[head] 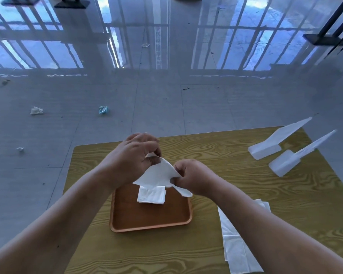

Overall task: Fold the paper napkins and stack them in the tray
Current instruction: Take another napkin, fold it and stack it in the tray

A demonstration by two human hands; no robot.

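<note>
A white paper napkin (159,175) hangs in the air above the far end of the brown tray (147,218). My left hand (134,155) pinches its upper corner and my right hand (192,176) pinches its right edge. The napkin is bent over, with a flap drooping below my right hand. A small folded stack of napkins (151,195) lies in the tray near its far edge. Unfolded white napkins (239,248) lie on the wooden table to the right of the tray, partly hidden by my right forearm.
Two clear plastic stands (277,140) (297,157) rest at the table's far right corner. The table's left edge (69,175) runs close to my left forearm. Crumpled scraps (36,110) lie on the grey floor beyond.
</note>
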